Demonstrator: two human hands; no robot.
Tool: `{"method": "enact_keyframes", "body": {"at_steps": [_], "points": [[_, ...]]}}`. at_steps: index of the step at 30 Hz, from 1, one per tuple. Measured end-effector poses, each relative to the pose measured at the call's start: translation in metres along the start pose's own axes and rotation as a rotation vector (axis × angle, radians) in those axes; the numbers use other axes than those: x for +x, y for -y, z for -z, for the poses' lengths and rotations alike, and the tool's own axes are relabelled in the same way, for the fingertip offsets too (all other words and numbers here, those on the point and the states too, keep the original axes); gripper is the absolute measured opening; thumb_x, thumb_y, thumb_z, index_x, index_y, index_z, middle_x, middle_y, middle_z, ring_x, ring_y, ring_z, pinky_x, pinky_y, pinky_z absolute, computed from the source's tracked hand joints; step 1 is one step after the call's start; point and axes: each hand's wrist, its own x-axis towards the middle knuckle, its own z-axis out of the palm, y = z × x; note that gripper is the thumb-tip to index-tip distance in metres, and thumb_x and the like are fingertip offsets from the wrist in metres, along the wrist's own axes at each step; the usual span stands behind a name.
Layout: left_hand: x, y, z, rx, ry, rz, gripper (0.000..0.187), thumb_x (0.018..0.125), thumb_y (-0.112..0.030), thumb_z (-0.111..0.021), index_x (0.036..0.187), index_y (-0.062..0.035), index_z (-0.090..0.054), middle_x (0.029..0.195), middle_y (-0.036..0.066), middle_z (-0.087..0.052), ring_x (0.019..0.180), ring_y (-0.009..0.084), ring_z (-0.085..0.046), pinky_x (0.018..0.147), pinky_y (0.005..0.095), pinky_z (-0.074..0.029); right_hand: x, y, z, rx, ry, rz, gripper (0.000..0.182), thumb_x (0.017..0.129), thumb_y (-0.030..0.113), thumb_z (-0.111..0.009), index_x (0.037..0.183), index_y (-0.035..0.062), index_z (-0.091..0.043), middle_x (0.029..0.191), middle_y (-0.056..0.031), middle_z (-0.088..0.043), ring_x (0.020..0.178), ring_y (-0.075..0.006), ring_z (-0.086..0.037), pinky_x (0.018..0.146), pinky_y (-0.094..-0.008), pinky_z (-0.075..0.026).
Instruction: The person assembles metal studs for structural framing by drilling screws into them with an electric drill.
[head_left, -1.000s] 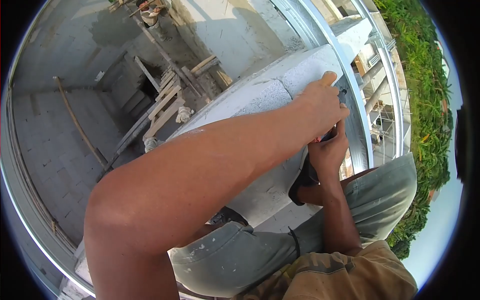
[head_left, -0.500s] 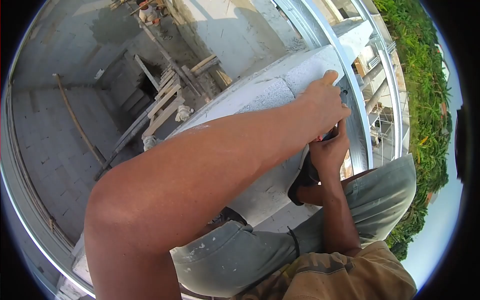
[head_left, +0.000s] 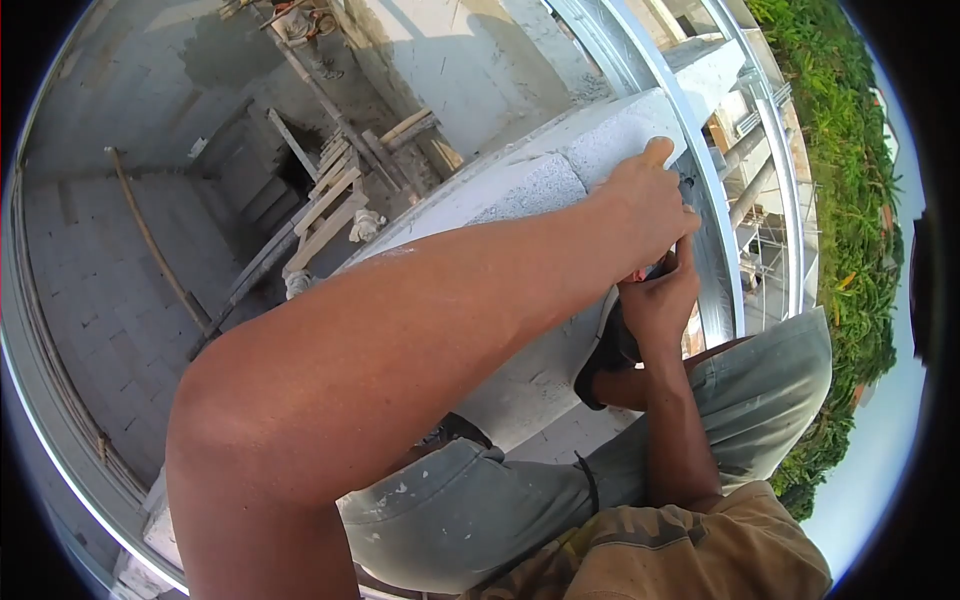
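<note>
My left hand (head_left: 645, 205) reaches across the view and lies closed against the curved metal channel (head_left: 708, 215), its thumb raised. Just below it, my right hand (head_left: 660, 300) is closed too, its fingers touching or nearly touching the left hand. A small red and dark piece (head_left: 652, 270) shows between the two hands. Most of it is hidden, so its kind cannot be made out. Beneath my left forearm runs a wall top of pale, rough-faced blocks (head_left: 530, 190), with the metal channel along its outer side.
A shoe (head_left: 605, 355) rests beside the wall top. Down to the left lies a deep room with wooden planks (head_left: 325, 220) and a long pole (head_left: 150, 240). Another person (head_left: 300, 22) is below, at the top. More metal rails (head_left: 785, 170) and green plants (head_left: 835, 150) are beyond the wall.
Both my hands stay in nearly the same place and pose. Below, the other person has shifted up toward the view's top edge.
</note>
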Motion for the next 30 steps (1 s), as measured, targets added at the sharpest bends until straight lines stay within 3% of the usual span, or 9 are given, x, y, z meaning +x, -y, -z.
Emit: {"method": "enact_keyframes", "body": {"at_steps": [2, 5, 16, 19, 23, 25, 27, 29, 30], "points": [[0.000, 0.000, 0.002, 0.025, 0.007, -0.001, 0.051, 0.071, -0.032, -0.083, 0.116, -0.0170, -0.063, 0.088, 0.001, -0.072, 0.100, 0.0160, -0.063, 0.093, 0.0356, -0.030, 0.000, 0.001, 0.001, -0.016, 0.039, -0.068, 0.090, 0.070, 0.011, -0.082, 0.146, -0.0002, -0.034, 0.087, -0.0220, -0.068, 0.080, -0.0264, -0.070, 0.070, -0.0310, -0.051], [0.003, -0.001, 0.001, 0.040, 0.042, 0.008, 0.056, 0.068, -0.034, -0.085, 0.116, -0.0175, -0.063, 0.089, 0.001, -0.072, 0.099, 0.0157, -0.063, 0.092, 0.0358, -0.030, 0.000, -0.008, -0.002, 0.010, -0.013, 0.043, 0.090, 0.070, 0.011, -0.082, 0.146, -0.0001, -0.035, 0.088, -0.0229, -0.068, 0.082, -0.0278, -0.071, 0.071, -0.0318, -0.051], [0.008, 0.000, 0.002, 0.049, 0.031, 0.006, 0.061, 0.069, -0.034, -0.085, 0.122, -0.0141, -0.062, 0.089, 0.002, -0.072, 0.100, 0.0166, -0.062, 0.093, 0.0363, -0.030, 0.007, -0.014, 0.001, -0.021, -0.002, 0.043, 0.093, 0.069, 0.012, -0.084, 0.146, -0.0013, -0.035, 0.073, -0.0133, -0.061, 0.063, -0.0180, -0.056, 0.062, -0.0303, -0.047], [0.013, 0.000, -0.005, 0.058, 0.020, -0.004, 0.064, 0.070, -0.035, -0.084, 0.125, -0.0115, -0.060, 0.090, 0.002, -0.072, 0.101, 0.0169, -0.062, 0.094, 0.0357, -0.030, 0.012, -0.029, -0.006, 0.045, -0.062, 0.125, 0.095, 0.067, 0.012, -0.085, 0.146, -0.0015, -0.035, 0.074, -0.0139, -0.060, 0.061, -0.0170, -0.054, 0.060, -0.0311, -0.046], [0.013, 0.004, -0.002, 0.068, 0.019, -0.033, 0.067, 0.072, -0.035, -0.083, 0.128, -0.0091, -0.057, 0.091, 0.003, -0.072, 0.102, 0.0171, -0.062, 0.096, 0.0349, -0.030, 0.015, -0.026, 0.003, -0.042, 0.010, 0.032, 0.096, 0.066, 0.012, -0.086, 0.146, -0.0017, -0.036, 0.083, -0.0169, -0.064, 0.064, -0.0180, -0.056, 0.062, -0.0296, -0.047], [0.015, 0.004, -0.009, 0.099, -0.018, -0.038, 0.069, 0.071, -0.034, -0.083, 0.129, -0.0090, -0.056, 0.089, 0.002, -0.072, 0.103, 0.0173, -0.060, 0.096, 0.0339, -0.030, 0.016, -0.027, 0.002, -0.037, 0.032, 0.057, 0.097, 0.066, 0.011, -0.086, 0.147, -0.0009, -0.033, 0.098, -0.0228, -0.067, 0.079, -0.0267, -0.067, 0.072, -0.0319, -0.051], [0.014, 0.003, -0.018, 0.130, -0.038, -0.010, 0.070, 0.070, -0.033, -0.083, 0.130, -0.0089, -0.055, 0.088, 0.002, -0.072, 0.104, 0.0175, -0.059, 0.096, 0.0330, -0.031, 0.014, -0.021, 0.004, -0.040, 0.023, 0.077, 0.097, 0.067, 0.010, -0.085, 0.148, -0.0002, -0.031, 0.105, -0.0251, -0.066, 0.090, -0.0332, -0.067, 0.078, -0.0354, -0.052], [0.020, 0.001, -0.030, 0.080, -0.097, 0.044, 0.069, 0.071, -0.032, -0.081, 0.131, -0.0099, -0.055, 0.102, 0.004, -0.071, 0.112, 0.0195, -0.053, 0.097, 0.0298, -0.033, 0.012, -0.018, 0.003, -0.077, 0.000, 0.188, 0.096, 0.070, 0.008, -0.081, 0.149, 0.0016, -0.027, 0.119, -0.0305, -0.061, 0.112, -0.0464, -0.060, 0.090, -0.0456, -0.050], [0.018, 0.001, -0.030, 0.011, -0.116, 0.063, 0.067, 0.072, -0.030, -0.079, 0.131, -0.0106, -0.056, 0.108, 0.004, -0.068, 0.115, 0.0214, -0.049, 0.097, 0.0281, -0.033, 0.009, -0.013, 0.006, -0.102, 0.022, 0.148, 0.093, 0.072, 0.009, -0.080, 0.148, 0.0018, -0.028, 0.121, -0.0310, -0.060, 0.112, -0.0475, -0.059, 0.090, -0.0462, -0.049]]}}
